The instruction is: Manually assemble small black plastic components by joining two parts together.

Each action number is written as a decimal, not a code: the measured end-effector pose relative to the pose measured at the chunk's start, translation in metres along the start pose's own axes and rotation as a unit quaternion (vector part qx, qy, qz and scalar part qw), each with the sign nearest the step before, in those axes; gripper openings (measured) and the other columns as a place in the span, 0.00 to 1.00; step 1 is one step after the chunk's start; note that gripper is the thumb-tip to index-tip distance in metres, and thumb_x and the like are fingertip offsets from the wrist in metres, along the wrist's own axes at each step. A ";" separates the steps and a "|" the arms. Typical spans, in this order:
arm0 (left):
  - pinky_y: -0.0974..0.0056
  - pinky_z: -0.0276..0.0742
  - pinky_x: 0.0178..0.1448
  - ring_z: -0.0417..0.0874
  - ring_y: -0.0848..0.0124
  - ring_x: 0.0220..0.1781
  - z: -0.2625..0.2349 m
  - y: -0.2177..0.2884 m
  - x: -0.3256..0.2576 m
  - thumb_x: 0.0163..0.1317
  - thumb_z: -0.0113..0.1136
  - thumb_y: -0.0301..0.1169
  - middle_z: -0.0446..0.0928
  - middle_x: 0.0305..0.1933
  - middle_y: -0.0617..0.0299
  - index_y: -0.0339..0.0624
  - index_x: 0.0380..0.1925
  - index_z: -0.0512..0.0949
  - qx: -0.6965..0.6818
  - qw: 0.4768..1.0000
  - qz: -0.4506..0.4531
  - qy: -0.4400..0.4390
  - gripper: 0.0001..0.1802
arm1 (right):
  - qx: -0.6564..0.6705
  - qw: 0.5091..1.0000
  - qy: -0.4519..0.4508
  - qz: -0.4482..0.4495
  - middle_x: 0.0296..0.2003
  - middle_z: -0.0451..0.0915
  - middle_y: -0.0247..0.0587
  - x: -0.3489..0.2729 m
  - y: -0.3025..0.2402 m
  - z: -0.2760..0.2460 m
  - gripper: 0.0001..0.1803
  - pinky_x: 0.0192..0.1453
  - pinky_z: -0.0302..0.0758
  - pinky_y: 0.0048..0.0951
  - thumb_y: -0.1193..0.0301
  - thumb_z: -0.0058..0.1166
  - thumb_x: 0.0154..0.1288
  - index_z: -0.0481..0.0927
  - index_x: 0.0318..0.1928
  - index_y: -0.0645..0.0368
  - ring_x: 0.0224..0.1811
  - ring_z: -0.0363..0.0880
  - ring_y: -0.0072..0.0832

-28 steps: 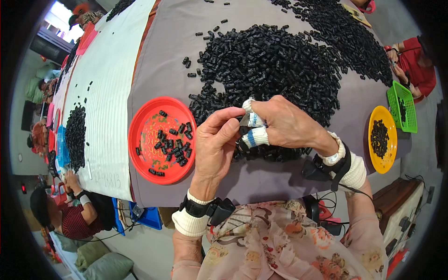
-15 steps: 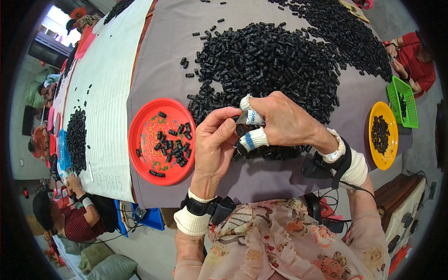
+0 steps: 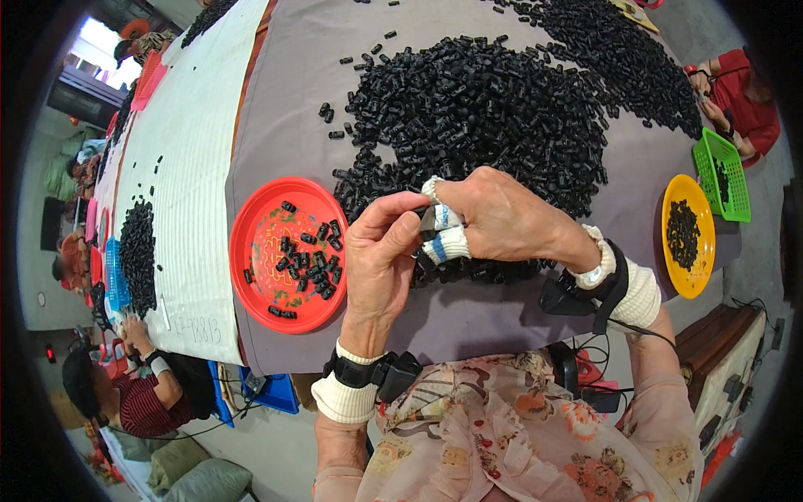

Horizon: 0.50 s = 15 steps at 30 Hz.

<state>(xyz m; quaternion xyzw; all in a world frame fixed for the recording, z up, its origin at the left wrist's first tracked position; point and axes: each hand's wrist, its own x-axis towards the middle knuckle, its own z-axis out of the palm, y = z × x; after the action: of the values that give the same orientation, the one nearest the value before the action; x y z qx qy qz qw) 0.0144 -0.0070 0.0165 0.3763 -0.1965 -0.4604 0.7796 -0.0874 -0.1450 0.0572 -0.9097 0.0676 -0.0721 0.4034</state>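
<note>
My left hand (image 3: 376,259) is closed in a pinch, thumb against index finger, on a small black plastic part (image 3: 425,224) that is mostly hidden. My right hand (image 3: 510,216) meets it from the right, closed, with white knitted finger covers (image 3: 449,243) on its fingers, one blue-striped. Between its covered fingertips a thin grey blade-like piece (image 3: 430,218) shows against the black part. Just beyond both hands spreads a large heap of small black plastic parts (image 3: 477,109). Left of my left hand stands a red plate (image 3: 247,289) with several loose black parts on it.
On the right are a yellow plate (image 3: 704,251) and a green basket (image 3: 736,180), both holding black parts, near a person in red (image 3: 744,109). At left, another person in a striped top (image 3: 150,402) works by a white-covered table (image 3: 196,192). A second heap (image 3: 619,58) lies far right.
My right hand has shifted slightly left and turned a little, bringing its covered fingers closer to my left fingertips. My left hand stays almost in place, still pinching.
</note>
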 end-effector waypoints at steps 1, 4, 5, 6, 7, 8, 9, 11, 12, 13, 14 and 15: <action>0.74 0.71 0.39 0.76 0.79 0.35 0.002 0.000 0.000 0.58 0.59 0.25 0.77 0.37 0.62 0.33 0.42 0.75 0.012 1.000 0.008 0.011 0.12 | -0.019 1.000 -0.004 0.007 0.19 0.75 0.54 0.000 0.000 0.001 0.22 0.27 0.70 0.43 0.59 0.62 0.47 0.71 0.26 0.67 0.24 0.76 0.50; 0.74 0.70 0.39 0.75 0.79 0.35 0.003 0.002 -0.001 0.58 0.59 0.25 0.77 0.37 0.62 0.33 0.42 0.75 0.007 1.000 0.011 0.014 0.12 | -0.046 0.999 -0.009 0.011 0.19 0.75 0.54 -0.001 -0.001 0.001 0.22 0.27 0.71 0.43 0.59 0.62 0.47 0.71 0.26 0.67 0.24 0.76 0.50; 0.74 0.70 0.39 0.75 0.79 0.35 0.001 0.001 -0.001 0.58 0.59 0.25 0.77 0.37 0.62 0.33 0.42 0.75 0.007 1.000 0.012 0.014 0.12 | -0.056 0.998 -0.009 0.009 0.19 0.75 0.54 -0.001 -0.001 0.001 0.22 0.27 0.71 0.42 0.59 0.62 0.47 0.71 0.26 0.68 0.24 0.76 0.50; 0.73 0.71 0.40 0.76 0.78 0.36 -0.005 -0.002 -0.001 0.58 0.59 0.25 0.77 0.38 0.62 0.33 0.42 0.75 -0.017 1.000 -0.002 0.000 0.12 | -0.055 0.998 -0.009 0.007 0.19 0.75 0.54 -0.002 0.000 0.001 0.22 0.27 0.71 0.42 0.59 0.62 0.47 0.71 0.26 0.68 0.24 0.76 0.50; 0.72 0.72 0.42 0.76 0.78 0.37 -0.009 -0.004 -0.001 0.58 0.59 0.25 0.78 0.38 0.61 0.33 0.42 0.75 -0.040 0.999 -0.016 -0.015 0.12 | -0.003 1.000 0.019 -0.017 0.17 0.73 0.49 -0.004 0.004 0.001 0.21 0.24 0.69 0.37 0.60 0.64 0.46 0.71 0.26 0.66 0.19 0.73 0.44; 0.69 0.74 0.46 0.78 0.74 0.41 -0.011 -0.005 0.000 0.58 0.58 0.26 0.77 0.40 0.60 0.33 0.42 0.75 -0.059 0.997 -0.027 -0.029 0.12 | 0.049 0.997 0.047 -0.042 0.15 0.71 0.44 -0.004 0.005 0.002 0.21 0.22 0.66 0.32 0.61 0.65 0.46 0.71 0.26 0.65 0.15 0.69 0.37; 0.69 0.74 0.46 0.78 0.74 0.41 -0.010 -0.005 0.000 0.58 0.58 0.26 0.77 0.40 0.60 0.33 0.42 0.75 -0.059 0.997 -0.027 -0.029 0.12 | 0.049 0.997 0.047 -0.042 0.15 0.71 0.44 -0.003 0.006 0.001 0.21 0.22 0.66 0.32 0.61 0.65 0.46 0.71 0.26 0.65 0.15 0.69 0.37; 0.64 0.75 0.50 0.78 0.70 0.43 -0.008 -0.006 0.001 0.58 0.58 0.26 0.77 0.41 0.58 0.34 0.42 0.75 -0.104 0.993 -0.031 -0.045 0.12 | 0.053 0.997 0.040 -0.031 0.15 0.70 0.42 -0.003 0.006 0.000 0.22 0.22 0.66 0.30 0.60 0.67 0.43 0.72 0.26 0.65 0.15 0.66 0.33; 0.64 0.75 0.50 0.78 0.70 0.43 -0.007 -0.006 0.001 0.58 0.58 0.26 0.77 0.41 0.58 0.34 0.42 0.75 -0.103 0.993 -0.031 -0.046 0.12 | 0.053 0.997 0.041 -0.031 0.15 0.70 0.42 -0.002 0.005 0.000 0.22 0.22 0.66 0.30 0.60 0.67 0.43 0.72 0.26 0.65 0.15 0.66 0.33; 0.63 0.75 0.51 0.78 0.69 0.43 -0.007 -0.006 0.002 0.58 0.58 0.26 0.77 0.41 0.58 0.34 0.42 0.75 -0.110 0.992 -0.032 -0.048 0.12 | 0.048 0.998 0.036 -0.030 0.15 0.70 0.42 -0.002 0.004 -0.001 0.22 0.22 0.66 0.31 0.60 0.67 0.43 0.71 0.26 0.65 0.15 0.67 0.33; 0.62 0.75 0.52 0.78 0.68 0.44 -0.007 -0.006 0.002 0.58 0.57 0.26 0.77 0.41 0.57 0.34 0.42 0.75 -0.117 0.991 -0.033 -0.050 0.12 | 0.044 0.998 0.032 -0.028 0.15 0.70 0.42 -0.002 0.003 -0.002 0.22 0.21 0.66 0.31 0.60 0.68 0.43 0.71 0.25 0.64 0.15 0.68 0.33; 0.62 0.75 0.52 0.78 0.68 0.44 -0.007 -0.006 0.002 0.58 0.57 0.26 0.77 0.41 0.57 0.34 0.42 0.75 -0.116 0.991 -0.033 -0.050 0.12 | 0.044 0.998 0.032 -0.029 0.15 0.70 0.42 -0.001 0.001 -0.003 0.22 0.21 0.66 0.31 0.60 0.68 0.43 0.71 0.25 0.64 0.15 0.68 0.33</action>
<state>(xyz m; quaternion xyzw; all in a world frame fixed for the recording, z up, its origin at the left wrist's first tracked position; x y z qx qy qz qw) 0.0165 -0.0076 0.0068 0.2660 -0.1683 -0.5239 0.7915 -0.0895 -0.1476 0.0583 -0.8897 0.0512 -0.1155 0.4386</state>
